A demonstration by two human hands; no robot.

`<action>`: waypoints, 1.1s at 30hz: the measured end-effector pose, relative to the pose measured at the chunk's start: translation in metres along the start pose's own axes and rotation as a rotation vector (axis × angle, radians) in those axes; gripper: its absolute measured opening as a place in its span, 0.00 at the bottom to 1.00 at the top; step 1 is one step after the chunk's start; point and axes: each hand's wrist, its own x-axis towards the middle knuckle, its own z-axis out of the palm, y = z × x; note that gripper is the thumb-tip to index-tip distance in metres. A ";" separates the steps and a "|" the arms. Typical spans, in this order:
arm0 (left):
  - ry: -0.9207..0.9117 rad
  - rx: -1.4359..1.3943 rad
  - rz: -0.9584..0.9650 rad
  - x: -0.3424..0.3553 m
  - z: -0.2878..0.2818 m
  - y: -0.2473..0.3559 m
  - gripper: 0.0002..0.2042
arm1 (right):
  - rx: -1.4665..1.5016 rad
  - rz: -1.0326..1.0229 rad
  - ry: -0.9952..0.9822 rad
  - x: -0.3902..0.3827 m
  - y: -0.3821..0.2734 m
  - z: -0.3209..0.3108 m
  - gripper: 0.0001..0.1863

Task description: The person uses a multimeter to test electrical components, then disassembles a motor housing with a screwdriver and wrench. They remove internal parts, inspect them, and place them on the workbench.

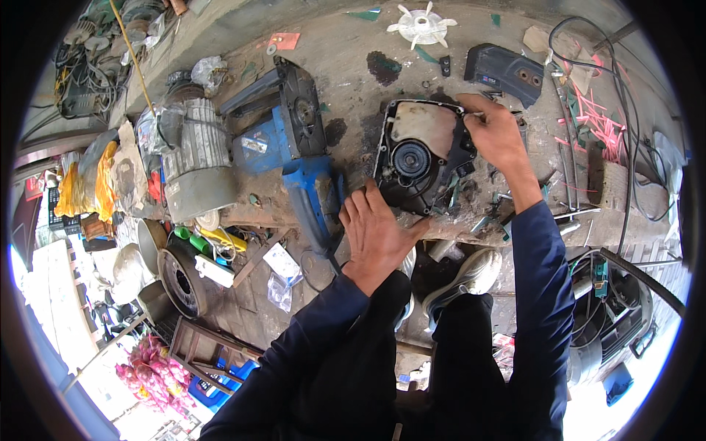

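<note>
A black machine housing point(430, 192) lies open side up on the worn bench, with a pale greasy plate point(425, 121) in its upper part and a ribbed round wheel point(411, 159) below that. My right hand point(501, 138) grips its upper right corner between thumb and bent fingers. At the lower left corner rests my left hand point(379, 231), fingers and thumb spread, touching the housing's edge; whether the fingertips hook under it, I cannot tell. Left of it lies a blue and black power tool point(276, 140) with a blue handle point(309, 200).
A white fan wheel point(422, 26) and a black cover point(504, 74) lie beyond the housing. A grey motor point(195, 162) stands left. Pink strips point(599, 121), rods and a black cable point(626, 147) are at right. The bench's front edge runs just above my shoes point(471, 275).
</note>
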 end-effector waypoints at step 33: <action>0.111 -0.946 -0.203 0.013 0.037 -0.052 0.14 | 0.464 0.480 0.154 -0.243 0.004 -0.007 0.06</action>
